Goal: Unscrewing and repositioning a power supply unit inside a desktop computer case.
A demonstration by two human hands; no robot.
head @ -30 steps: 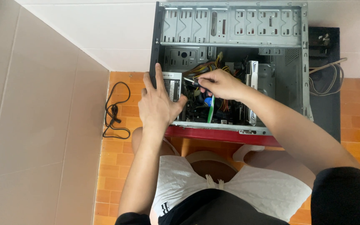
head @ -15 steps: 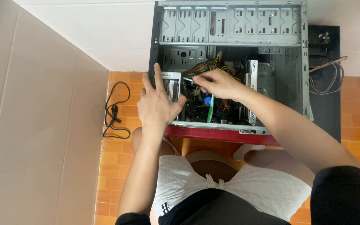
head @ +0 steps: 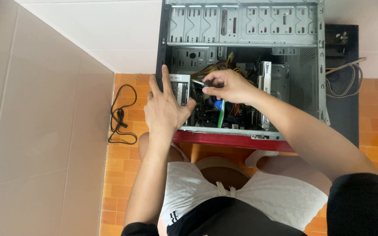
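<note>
While hands (head: 197,98) work, white label (head: 180,92) on PSU (head: 181,87)

One label was visible: a rectangular white sticker (head: 180,91) with dark print on the face of the grey power supply (head: 179,81), inside the open computer case (head: 241,26) at its left side, just beside the left hand (head: 165,109). No packages, signs or screens appeared.

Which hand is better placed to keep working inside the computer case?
Probably the right hand: it is inside the case, pinching a small tool. The left hand lies flat on the power supply.
</note>
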